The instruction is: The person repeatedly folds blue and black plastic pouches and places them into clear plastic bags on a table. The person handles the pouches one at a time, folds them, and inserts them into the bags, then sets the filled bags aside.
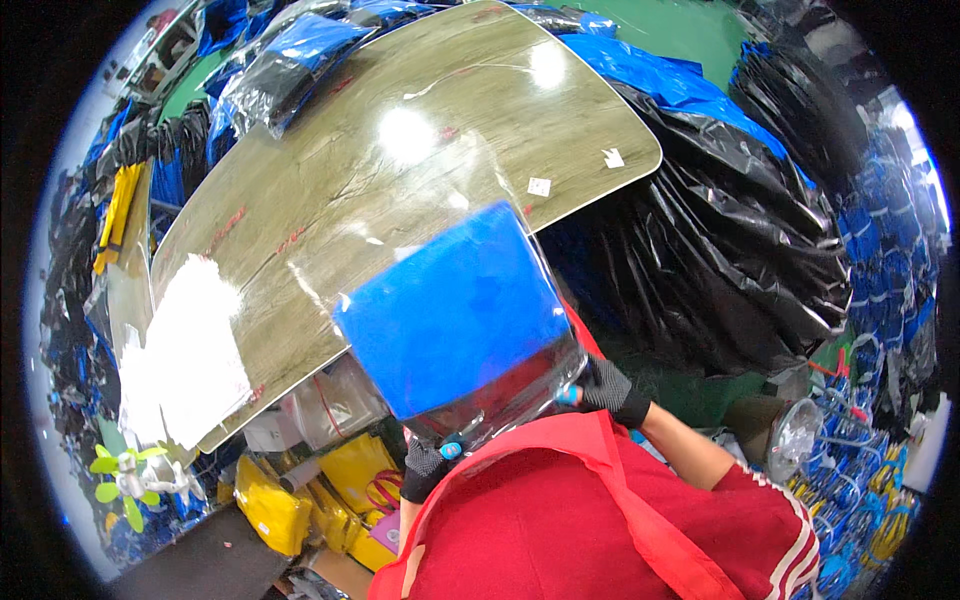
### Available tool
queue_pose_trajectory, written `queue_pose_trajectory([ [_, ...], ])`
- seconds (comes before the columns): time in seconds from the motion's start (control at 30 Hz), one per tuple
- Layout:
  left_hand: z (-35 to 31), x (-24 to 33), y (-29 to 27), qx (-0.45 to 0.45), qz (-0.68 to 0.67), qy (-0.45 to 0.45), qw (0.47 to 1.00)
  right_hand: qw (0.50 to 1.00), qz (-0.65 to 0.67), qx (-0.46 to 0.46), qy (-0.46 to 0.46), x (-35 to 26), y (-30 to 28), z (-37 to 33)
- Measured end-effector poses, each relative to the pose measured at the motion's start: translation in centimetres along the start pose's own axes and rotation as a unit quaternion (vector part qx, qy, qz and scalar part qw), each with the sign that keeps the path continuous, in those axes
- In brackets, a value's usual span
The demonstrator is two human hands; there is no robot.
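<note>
A see-through plastic bag [480, 403] with a flat, folded blue piece [455, 305] inside lies at the near edge of the wood-patterned table [350, 200], partly overhanging toward me. My left hand [428, 462], in a dark dotted glove, pinches the bag's near left corner. At the near right corner, my right hand [605, 388] grips the bag, wearing a similar glove. Blue shows at the thumb tips of both hands. The other fingers are partly hidden behind the plastic and the gloves.
White paper sheets [195, 345] lie at the table's left end, beside a small green-bladed fan [128, 478]. Packed blue items [300, 50] sit on the far left edge. A big black plastic bundle [700, 240] stands right. Yellow packages [275, 505] are below the table at left.
</note>
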State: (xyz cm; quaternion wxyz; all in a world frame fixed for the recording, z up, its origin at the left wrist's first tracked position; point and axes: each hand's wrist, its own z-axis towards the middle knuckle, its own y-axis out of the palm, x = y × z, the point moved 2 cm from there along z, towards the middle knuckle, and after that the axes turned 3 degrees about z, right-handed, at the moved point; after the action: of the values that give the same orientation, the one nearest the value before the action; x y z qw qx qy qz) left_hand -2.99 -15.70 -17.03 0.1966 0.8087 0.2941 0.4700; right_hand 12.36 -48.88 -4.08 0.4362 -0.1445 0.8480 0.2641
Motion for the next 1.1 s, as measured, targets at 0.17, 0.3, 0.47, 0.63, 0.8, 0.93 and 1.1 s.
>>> queue_pose_trajectory([
  [0.17,6.0,3.4,1.5,-0.072,0.135,0.183,0.971,0.936,0.209,-0.068,-0.275,-7.6,3.0,4.4],
  [0.3,9.4,9.2,13.0,-0.037,0.344,0.183,0.92,0.908,-0.032,0.166,-0.383,-16.6,6.5,7.0],
  [0.47,1.4,23.3,25.2,-0.001,0.734,0.324,0.597,0.638,-0.324,0.037,-0.698,-24.5,6.7,5.5],
  [0.63,3.4,30.9,24.1,0.049,0.753,0.465,0.463,0.618,-0.516,-0.013,-0.593,-25.5,7.4,6.8],
  [0.8,6.4,32.0,22.1,0.128,0.615,0.592,0.504,0.785,-0.096,0.282,-0.543,-26.3,3.8,9.5],
  [0.93,6.5,30.8,23.7,0.101,0.435,0.657,0.607,0.893,0.043,0.07,-0.442,-25.7,3.1,13.0],
  [1.1,6.0,30.7,23.4,0.094,0.241,0.546,0.797,0.826,0.052,0.197,-0.525,-25.1,5.0,14.1],
])
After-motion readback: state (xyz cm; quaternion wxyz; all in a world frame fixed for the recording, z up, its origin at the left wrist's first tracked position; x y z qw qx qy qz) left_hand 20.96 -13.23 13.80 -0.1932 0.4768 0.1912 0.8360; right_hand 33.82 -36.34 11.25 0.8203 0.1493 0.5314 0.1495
